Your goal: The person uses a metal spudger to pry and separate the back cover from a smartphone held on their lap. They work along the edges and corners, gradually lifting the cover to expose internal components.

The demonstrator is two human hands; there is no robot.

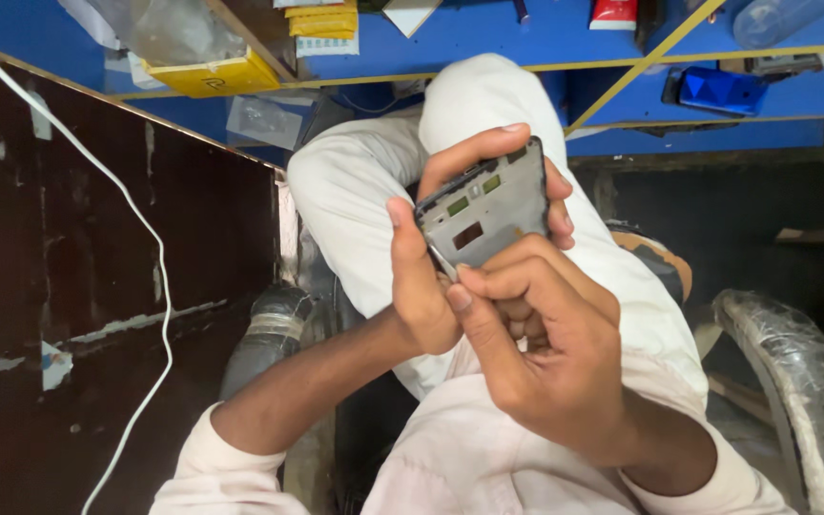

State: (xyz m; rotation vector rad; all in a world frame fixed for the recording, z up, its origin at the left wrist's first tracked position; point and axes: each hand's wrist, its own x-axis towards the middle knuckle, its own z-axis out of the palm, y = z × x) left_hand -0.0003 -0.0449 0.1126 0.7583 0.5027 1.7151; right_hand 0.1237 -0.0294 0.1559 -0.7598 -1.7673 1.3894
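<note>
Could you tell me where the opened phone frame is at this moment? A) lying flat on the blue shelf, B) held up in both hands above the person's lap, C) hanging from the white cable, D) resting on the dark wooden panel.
B: the left hand grips the phone frame by its edges while the right hand works at its lower corner, above the white trousers.

**One head camera, looking steeply down**

A single view comes from a camera worn on the person's head. It faces almost straight down over the lap, close enough that the left hand [431, 277] and right hand [536, 353] fill the middle. A dark panel [97, 248] lies at the left, blue shelving [488, 38] at the far edge, a wrapped chair arm [793, 381] at the right.
</note>
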